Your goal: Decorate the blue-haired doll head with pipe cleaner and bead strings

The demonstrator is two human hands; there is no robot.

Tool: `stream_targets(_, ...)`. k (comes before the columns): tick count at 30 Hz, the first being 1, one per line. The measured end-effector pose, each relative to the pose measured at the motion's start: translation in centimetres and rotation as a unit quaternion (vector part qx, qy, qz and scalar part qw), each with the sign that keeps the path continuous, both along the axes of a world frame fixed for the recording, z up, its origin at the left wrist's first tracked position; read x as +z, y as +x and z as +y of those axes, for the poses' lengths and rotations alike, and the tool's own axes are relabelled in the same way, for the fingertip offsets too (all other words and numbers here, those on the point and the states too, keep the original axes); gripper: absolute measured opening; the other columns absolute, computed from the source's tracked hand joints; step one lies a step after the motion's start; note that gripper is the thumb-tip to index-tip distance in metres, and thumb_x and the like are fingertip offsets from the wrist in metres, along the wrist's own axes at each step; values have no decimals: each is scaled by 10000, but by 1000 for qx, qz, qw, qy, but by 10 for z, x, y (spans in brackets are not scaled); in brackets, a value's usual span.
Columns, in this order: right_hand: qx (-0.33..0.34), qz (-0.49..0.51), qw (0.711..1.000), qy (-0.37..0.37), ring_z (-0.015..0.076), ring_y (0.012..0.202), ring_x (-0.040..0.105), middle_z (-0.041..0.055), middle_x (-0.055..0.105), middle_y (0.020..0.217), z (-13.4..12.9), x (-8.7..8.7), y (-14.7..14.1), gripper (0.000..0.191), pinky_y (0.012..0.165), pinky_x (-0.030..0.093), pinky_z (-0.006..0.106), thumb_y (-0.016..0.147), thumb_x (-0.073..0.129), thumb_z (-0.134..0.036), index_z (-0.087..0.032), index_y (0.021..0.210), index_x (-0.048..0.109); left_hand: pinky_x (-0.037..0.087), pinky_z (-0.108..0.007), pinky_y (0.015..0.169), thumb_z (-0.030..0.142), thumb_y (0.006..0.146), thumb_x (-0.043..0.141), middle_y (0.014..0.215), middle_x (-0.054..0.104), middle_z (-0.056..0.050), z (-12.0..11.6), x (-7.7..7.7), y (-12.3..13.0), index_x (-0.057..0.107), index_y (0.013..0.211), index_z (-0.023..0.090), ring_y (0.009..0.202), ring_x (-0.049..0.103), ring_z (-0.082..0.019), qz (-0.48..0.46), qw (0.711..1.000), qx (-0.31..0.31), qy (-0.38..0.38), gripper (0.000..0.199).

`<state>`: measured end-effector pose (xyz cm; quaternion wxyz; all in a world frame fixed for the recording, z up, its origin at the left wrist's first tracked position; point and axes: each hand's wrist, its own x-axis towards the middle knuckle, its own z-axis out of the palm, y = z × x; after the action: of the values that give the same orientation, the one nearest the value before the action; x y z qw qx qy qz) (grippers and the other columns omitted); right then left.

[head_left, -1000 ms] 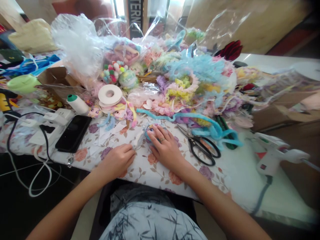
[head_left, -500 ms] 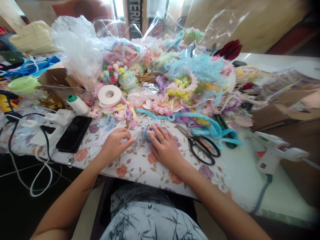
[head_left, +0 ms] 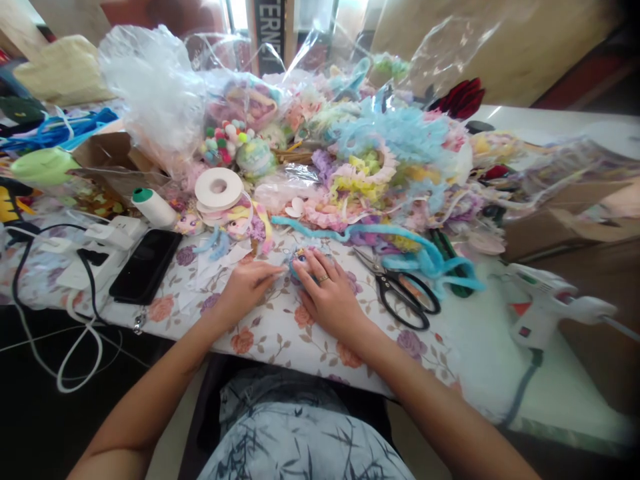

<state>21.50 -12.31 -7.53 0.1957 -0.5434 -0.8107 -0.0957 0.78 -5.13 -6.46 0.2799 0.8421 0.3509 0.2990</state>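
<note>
My right hand point(head_left: 325, 287) lies flat with fingers extended over a small blue doll-face piece point(head_left: 299, 257), pressing it on the flowered cloth. The palm and fingers hide much of this piece; a painted eye and a pale frilly edge show. My left hand point(head_left: 247, 287) is at the frill's left side, thumb and fingertips pinched together. What lies between those fingertips is too small to make out. Black-handled scissors point(head_left: 406, 300) rest open to the right of my right hand. White paper scraps point(head_left: 213, 270) lie beyond my left hand.
A phone point(head_left: 145, 267) and a power strip point(head_left: 97, 267) with cables are at left. Behind sit a ribbon roll point(head_left: 219, 189), a thread cone point(head_left: 154, 207) and a heap of pastel frills point(head_left: 370, 173). A blue fuzzy strip point(head_left: 420, 247) and a glue gun point(head_left: 543, 307) are at right.
My left hand has moved right, up to the frill's edge, and its fingers have closed together. My right hand stays on the doll-face piece.
</note>
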Motion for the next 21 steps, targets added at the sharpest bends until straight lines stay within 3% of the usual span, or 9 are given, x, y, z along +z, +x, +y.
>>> stream_targets(4,-1,4,1000,1,371,1361,410,214,479,1455,1,0,0,436,1002,436,571,926,490,-182,-129,1356,539,554,-342,847,132,941,434,1039,713,-117,-19,-7,-17,692,1084,165,940,671,-207,81,983,-34,159,297)
stream_targets(7,0,6,1000,1,373,1357,414,215,484,1450,1,0,0,432,994,445,566,925,492,-186,-129,1350,543,566,-360,775,71,932,390,1014,711,-158,-28,-5,-22,678,1051,112,885,666,-227,167,938,-65,296,314)
stream_targets(10,0,9,1000,-7,369,1368,399,216,469,1462,0,0,0,437,1016,429,568,925,490,-181,-133,1356,539,555,-339,704,59,926,394,975,720,-152,-39,1,-25,674,997,112,809,663,-217,203,908,-78,359,294)
stream_targets(13,-1,11,1000,-11,371,1373,392,217,462,1467,-1,0,0,436,1024,421,575,926,490,-183,-135,1356,540,541,-327,674,57,921,403,901,726,-128,-52,7,-29,665,999,114,764,658,-208,182,917,-93,343,280)
stream_targets(16,-3,10,1000,-10,371,1370,397,219,466,1463,-1,1,-1,426,1025,421,578,932,488,-192,-129,1350,547,520,-287,638,107,914,505,751,711,-61,-61,11,-33,656,1014,127,661,637,-171,114,950,-96,275,182)
stream_targets(19,-1,13,1000,-10,373,1366,403,221,479,1453,0,1,-1,426,1030,419,576,927,494,-186,-120,1344,553,498,-257,613,168,898,578,641,659,-6,-54,17,-28,661,907,165,578,593,-134,44,981,-7,189,83)
stream_targets(21,0,16,1000,-13,370,1371,397,217,477,1455,0,1,0,433,1031,417,578,924,496,-181,-128,1350,549,519,-292,711,222,893,590,705,665,-22,-38,20,-17,645,817,187,680,619,-160,23,987,66,145,100)
